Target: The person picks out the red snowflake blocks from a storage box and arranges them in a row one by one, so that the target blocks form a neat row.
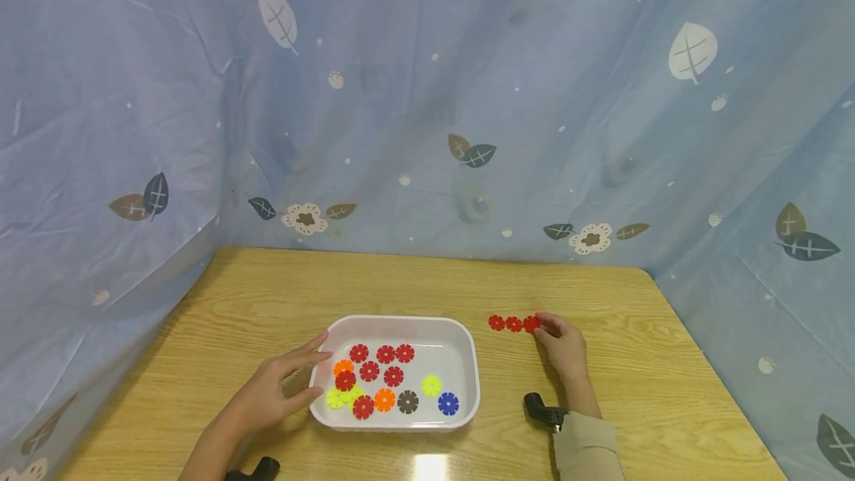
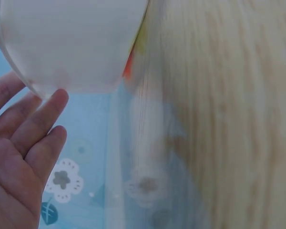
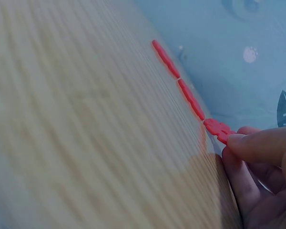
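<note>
In the head view, my right hand (image 1: 565,353) pinches the rightmost red snowflake disc (image 1: 531,324) between thumb and fingertips. Two more red discs, a middle one (image 1: 513,324) and a left one (image 1: 496,323), lie in a row with it on the table. Seen from the right wrist, the held disc (image 3: 218,130) is tilted up from the wood, its edge near the neighbouring disc (image 3: 190,99). My left hand (image 1: 270,390) rests at the left side of a white tray (image 1: 450,344), fingers extended against its rim. The left wrist view shows these fingers (image 2: 43,121) nearly straight beside the tray wall.
Inside the tray lie several loose discs: red (image 1: 369,371), orange (image 1: 384,399), yellow (image 1: 431,386), grey (image 1: 408,401) and blue (image 1: 448,403). The wooden table (image 1: 668,392) meets a patterned blue curtain (image 1: 401,95) at the back and sides.
</note>
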Demonstrator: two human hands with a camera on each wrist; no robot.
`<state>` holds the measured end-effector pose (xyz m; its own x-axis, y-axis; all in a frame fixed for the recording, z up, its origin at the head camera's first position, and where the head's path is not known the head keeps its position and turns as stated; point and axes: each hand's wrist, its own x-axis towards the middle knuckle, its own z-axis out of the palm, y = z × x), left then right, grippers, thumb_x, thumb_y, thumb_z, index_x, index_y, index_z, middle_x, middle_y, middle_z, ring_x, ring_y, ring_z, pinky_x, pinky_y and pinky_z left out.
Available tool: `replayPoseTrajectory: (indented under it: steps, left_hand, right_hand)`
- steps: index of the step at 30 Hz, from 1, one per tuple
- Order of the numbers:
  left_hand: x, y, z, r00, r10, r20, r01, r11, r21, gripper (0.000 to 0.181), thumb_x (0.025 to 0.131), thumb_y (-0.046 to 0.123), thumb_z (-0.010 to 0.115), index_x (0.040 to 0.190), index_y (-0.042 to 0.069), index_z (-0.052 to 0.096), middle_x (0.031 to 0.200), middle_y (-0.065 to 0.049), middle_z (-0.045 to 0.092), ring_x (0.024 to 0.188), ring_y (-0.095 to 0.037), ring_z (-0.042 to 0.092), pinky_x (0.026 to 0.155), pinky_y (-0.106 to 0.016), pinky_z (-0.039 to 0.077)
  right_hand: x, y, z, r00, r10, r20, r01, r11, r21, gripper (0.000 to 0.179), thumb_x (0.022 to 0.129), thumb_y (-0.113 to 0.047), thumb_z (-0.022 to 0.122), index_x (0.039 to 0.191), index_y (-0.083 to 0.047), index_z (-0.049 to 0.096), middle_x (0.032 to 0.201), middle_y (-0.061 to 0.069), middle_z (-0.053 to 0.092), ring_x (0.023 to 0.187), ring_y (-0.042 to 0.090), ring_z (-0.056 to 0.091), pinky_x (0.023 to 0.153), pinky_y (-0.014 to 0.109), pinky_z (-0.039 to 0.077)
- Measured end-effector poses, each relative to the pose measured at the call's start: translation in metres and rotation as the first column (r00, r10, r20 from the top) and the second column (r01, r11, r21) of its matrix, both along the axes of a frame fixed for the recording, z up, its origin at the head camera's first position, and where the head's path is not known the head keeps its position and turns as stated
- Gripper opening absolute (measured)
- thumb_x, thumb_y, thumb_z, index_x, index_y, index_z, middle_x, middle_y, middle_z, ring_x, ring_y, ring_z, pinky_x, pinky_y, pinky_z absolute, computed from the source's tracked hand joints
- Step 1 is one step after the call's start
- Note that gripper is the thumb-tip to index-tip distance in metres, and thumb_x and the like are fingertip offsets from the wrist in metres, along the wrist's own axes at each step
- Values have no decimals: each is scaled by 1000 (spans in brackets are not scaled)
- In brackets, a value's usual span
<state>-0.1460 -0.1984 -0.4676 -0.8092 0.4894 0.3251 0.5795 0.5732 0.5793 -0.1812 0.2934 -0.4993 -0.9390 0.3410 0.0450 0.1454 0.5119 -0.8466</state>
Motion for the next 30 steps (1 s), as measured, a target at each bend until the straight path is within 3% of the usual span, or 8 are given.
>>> replayPoseTrajectory:
  steps: [5,10,14,18,25,30]
  left_hand:
    - [0,0,0,1000,4,9,-4,1000,3,42,82,24,73,122,19,64,146,-5,45,126,-31,50,96,-50,47]
    - [0,0,0,1000,9,16,-9,1000,0,42,82,25,73,123,18,64,146,-5,45,127,-31,49,96,-50,47]
    - [0,0,0,1000,7,10,-7,1000,4,42,82,24,73,122,18,64,146,-5,45,126,-30,50,96,-49,47]
    - [1,0,0,1000,3,10,-3,1000,4,42,82,24,73,122,18,64,146,-5,45,126,-30,50,96,-48,47]
    - [-1,-1,1,1000,0,19,0,1000,1,41,83,24,72,123,18,64,146,-4,45,127,-30,49,96,-51,47]
    - [-1,-1,0,1000,0,16,0,1000,-3,42,82,25,72,123,18,64,146,-4,44,128,-30,49,97,-51,46]
  right_hand:
    - [1,-5,2,999,-24,-23,25,999,43,30,89,-10,64,118,-3,65,115,17,66,102,24,62,76,9,43]
    - [2,-5,1,998,-45,-33,46,998,48,31,90,-11,63,119,-2,64,115,18,66,107,28,62,74,5,40]
    - [2,-3,-1,997,-67,-42,67,998,-10,33,90,-12,63,121,-1,62,119,19,65,95,3,61,71,0,39]
    - [2,-3,-3,995,-81,-58,77,995,-66,33,90,-12,63,122,-1,61,120,19,64,80,-20,48,71,-2,40]
    - [3,-4,-1,990,-80,-114,68,993,-101,33,89,-9,64,120,3,61,117,24,64,81,-16,50,70,0,43]
    - [3,-5,5,991,-69,-113,53,988,-146,34,90,-11,64,122,1,60,121,22,62,86,-13,52,73,1,44]
